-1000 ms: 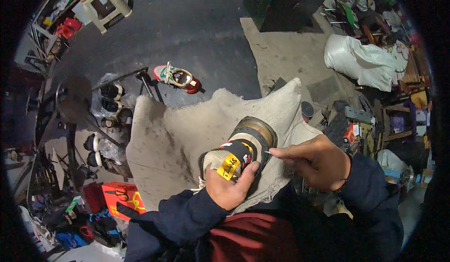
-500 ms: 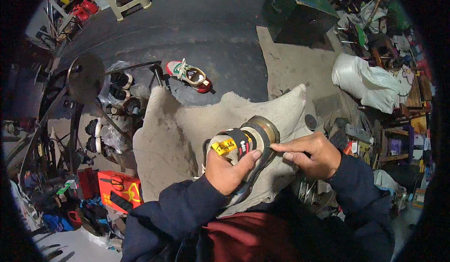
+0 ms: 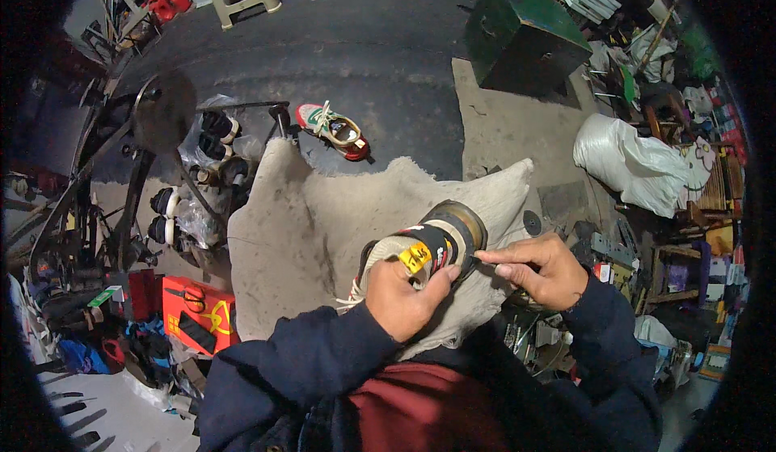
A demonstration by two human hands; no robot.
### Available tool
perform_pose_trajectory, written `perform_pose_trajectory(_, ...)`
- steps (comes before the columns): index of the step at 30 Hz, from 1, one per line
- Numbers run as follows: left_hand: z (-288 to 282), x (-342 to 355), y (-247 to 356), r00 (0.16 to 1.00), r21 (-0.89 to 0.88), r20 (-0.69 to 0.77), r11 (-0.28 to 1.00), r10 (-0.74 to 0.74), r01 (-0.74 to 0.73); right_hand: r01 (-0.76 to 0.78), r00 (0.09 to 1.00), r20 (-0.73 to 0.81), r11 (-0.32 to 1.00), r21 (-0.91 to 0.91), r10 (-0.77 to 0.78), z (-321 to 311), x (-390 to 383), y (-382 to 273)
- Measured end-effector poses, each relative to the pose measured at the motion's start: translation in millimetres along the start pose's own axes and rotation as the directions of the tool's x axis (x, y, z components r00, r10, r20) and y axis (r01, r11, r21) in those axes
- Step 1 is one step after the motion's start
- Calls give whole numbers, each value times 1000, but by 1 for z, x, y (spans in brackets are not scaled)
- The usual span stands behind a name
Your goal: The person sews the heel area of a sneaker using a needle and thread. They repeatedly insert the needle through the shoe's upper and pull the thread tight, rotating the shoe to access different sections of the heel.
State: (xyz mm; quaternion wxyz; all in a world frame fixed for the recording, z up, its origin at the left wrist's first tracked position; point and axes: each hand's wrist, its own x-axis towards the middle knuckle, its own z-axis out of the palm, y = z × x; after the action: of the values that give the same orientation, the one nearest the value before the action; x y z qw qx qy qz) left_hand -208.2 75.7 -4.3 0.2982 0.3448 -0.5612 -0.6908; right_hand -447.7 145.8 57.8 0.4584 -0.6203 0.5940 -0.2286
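Dark mat [image 3: 388, 56], box [image 3: 525, 38], hand [image 3: 409, 297] overlapping shoe [image 3: 441, 240]

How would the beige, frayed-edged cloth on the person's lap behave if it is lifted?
The beige cloth would probably sag, since it drapes in broad folds. It seems unlikely to be slippery, because its surface looks rough and matte.

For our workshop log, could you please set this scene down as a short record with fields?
Left hand: grips a shoe with a yellow tag
Right hand: fingertips close to the shoe's dark edge; any small tool unclear
Cloth: pale, stained, beneath the shoe
Ahead: red-and-green sneaker
Far right: white sack, green box
Lower left: scissors on orange box
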Motion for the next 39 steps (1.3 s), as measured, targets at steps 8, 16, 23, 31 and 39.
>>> perform_pose_trajectory(8,20,-10,-2,989,490,46,860,138,-143,82,997,32,967,-242,-77,-12,-7,-11)
perform_pose_trajectory(16,19,-3,-7,991,471,96,873,89,-124,-90,988,113,989,-118,103,-25,3,-16)
perform_pose_trajectory(23,26,4,-24,919,-475,159,788,-360,391,-193,979,43,973,-124,199,-21,15,-17)
perform_pose_trajectory(31,19,1,-19,981,384,61,902,186,-196,-375,919,-31,895,241,393,2,14,-12)
perform_pose_trajectory(39,16,6,-31,947,368,-8,881,322,-297,-314,936,-110,935,165,334,14,10,-22)
